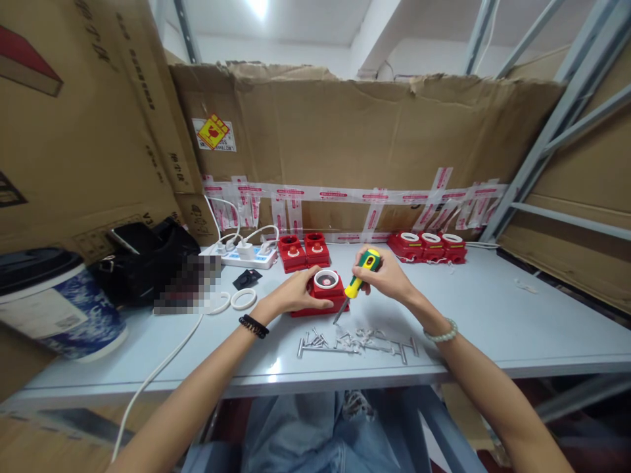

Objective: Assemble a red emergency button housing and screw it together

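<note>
My left hand [296,292] grips a red box [323,306] on the table, its thumb along the front side. On top of that box sits a white ring [326,280] around a dark round centre. My right hand [387,274] is closed on a green and yellow screwdriver [369,260], held tilted with the tip pointing down and left. The tip is in front of the red box, just above or at the tabletop; I cannot tell if it touches. Nearer to me lie several loose screws [317,339], white small parts [365,336] and T-shaped metal rods [328,350].
Two red boxes [293,253] stand behind, beside a white power strip [246,255]. More red boxes with white rings [430,246] are at the back right. Two white rings [243,299], a black packet [247,279], a black bag [148,263] and a large cup [59,305] occupy the left.
</note>
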The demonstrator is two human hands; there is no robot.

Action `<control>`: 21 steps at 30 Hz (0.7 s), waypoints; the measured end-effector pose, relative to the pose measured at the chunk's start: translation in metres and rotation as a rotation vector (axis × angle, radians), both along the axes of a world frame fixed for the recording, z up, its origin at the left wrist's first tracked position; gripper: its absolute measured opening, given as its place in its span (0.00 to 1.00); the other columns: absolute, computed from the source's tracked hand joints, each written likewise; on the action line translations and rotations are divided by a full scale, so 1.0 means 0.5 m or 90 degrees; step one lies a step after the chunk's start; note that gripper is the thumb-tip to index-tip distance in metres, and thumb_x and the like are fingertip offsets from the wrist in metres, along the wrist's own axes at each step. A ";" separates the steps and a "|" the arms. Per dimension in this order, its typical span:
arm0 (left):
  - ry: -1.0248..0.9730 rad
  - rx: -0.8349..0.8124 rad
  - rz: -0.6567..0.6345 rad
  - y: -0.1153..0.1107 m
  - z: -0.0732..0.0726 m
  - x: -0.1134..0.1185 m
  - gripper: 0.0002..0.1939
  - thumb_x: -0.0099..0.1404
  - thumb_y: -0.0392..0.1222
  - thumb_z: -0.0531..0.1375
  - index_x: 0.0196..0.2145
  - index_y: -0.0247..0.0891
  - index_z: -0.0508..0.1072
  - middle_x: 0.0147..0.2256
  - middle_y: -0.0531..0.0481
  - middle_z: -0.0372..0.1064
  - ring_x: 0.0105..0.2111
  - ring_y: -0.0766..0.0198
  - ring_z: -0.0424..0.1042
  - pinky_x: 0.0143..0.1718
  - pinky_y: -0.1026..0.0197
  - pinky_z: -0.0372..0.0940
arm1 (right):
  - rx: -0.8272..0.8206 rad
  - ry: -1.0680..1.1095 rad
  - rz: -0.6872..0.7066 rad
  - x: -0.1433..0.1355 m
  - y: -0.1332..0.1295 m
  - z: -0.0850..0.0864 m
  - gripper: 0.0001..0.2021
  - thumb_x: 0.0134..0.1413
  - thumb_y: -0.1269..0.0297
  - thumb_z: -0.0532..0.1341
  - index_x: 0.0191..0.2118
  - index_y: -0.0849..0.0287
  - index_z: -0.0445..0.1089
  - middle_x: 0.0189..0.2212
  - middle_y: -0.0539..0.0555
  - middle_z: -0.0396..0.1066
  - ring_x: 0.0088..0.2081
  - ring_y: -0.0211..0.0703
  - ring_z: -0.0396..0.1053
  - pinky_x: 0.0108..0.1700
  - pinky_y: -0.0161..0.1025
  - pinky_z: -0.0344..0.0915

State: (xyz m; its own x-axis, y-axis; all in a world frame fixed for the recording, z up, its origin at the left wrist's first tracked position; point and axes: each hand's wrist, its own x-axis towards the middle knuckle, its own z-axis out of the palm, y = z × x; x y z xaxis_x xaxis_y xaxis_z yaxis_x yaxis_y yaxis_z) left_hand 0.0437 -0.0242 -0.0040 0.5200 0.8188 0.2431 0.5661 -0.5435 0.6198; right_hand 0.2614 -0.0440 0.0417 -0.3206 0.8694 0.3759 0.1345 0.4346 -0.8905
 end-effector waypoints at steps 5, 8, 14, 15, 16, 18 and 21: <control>-0.001 -0.003 0.003 0.001 -0.002 -0.002 0.36 0.46 0.55 0.66 0.51 0.41 0.64 0.46 0.45 0.71 0.44 0.52 0.70 0.43 0.55 0.64 | 0.051 0.063 -0.053 0.027 0.006 0.018 0.10 0.42 0.65 0.65 0.29 0.60 0.61 0.18 0.45 0.66 0.14 0.35 0.66 0.13 0.30 0.63; 0.008 -0.010 0.013 0.002 -0.002 -0.003 0.36 0.46 0.57 0.66 0.51 0.41 0.64 0.45 0.46 0.71 0.43 0.52 0.70 0.44 0.54 0.64 | 0.085 0.100 -0.099 0.044 0.011 0.027 0.10 0.41 0.65 0.65 0.28 0.60 0.62 0.18 0.45 0.66 0.15 0.35 0.66 0.13 0.30 0.63; 0.035 -0.005 0.021 0.008 -0.004 -0.006 0.38 0.46 0.58 0.65 0.52 0.40 0.64 0.46 0.44 0.70 0.43 0.51 0.70 0.44 0.53 0.64 | 0.138 0.234 -0.231 0.061 0.043 0.025 0.10 0.41 0.64 0.64 0.27 0.59 0.62 0.17 0.43 0.64 0.13 0.33 0.64 0.12 0.30 0.62; 0.037 -0.001 0.019 0.009 -0.005 -0.006 0.38 0.46 0.59 0.65 0.52 0.40 0.64 0.47 0.44 0.70 0.44 0.51 0.70 0.44 0.53 0.63 | 0.141 0.246 -0.251 0.060 0.050 0.020 0.09 0.41 0.65 0.64 0.26 0.59 0.62 0.16 0.42 0.64 0.13 0.33 0.64 0.13 0.31 0.62; 0.041 0.002 0.018 0.009 -0.005 -0.007 0.38 0.46 0.59 0.65 0.52 0.40 0.64 0.47 0.44 0.70 0.44 0.51 0.69 0.44 0.53 0.63 | 0.142 0.251 -0.268 0.058 0.058 0.014 0.09 0.41 0.65 0.64 0.26 0.59 0.61 0.16 0.42 0.63 0.13 0.33 0.63 0.13 0.31 0.63; 0.052 0.010 0.020 0.010 -0.006 -0.008 0.38 0.46 0.61 0.65 0.52 0.41 0.64 0.47 0.45 0.70 0.45 0.50 0.69 0.45 0.53 0.63 | 0.139 0.242 -0.286 0.052 0.073 0.001 0.09 0.41 0.65 0.64 0.26 0.59 0.61 0.15 0.42 0.63 0.12 0.33 0.63 0.13 0.31 0.63; 0.072 0.024 0.028 0.011 -0.008 -0.009 0.39 0.46 0.62 0.64 0.52 0.42 0.64 0.47 0.45 0.69 0.45 0.50 0.68 0.45 0.53 0.62 | 0.128 0.227 -0.290 0.045 0.089 -0.015 0.09 0.42 0.64 0.64 0.26 0.59 0.61 0.15 0.42 0.63 0.13 0.33 0.64 0.13 0.31 0.63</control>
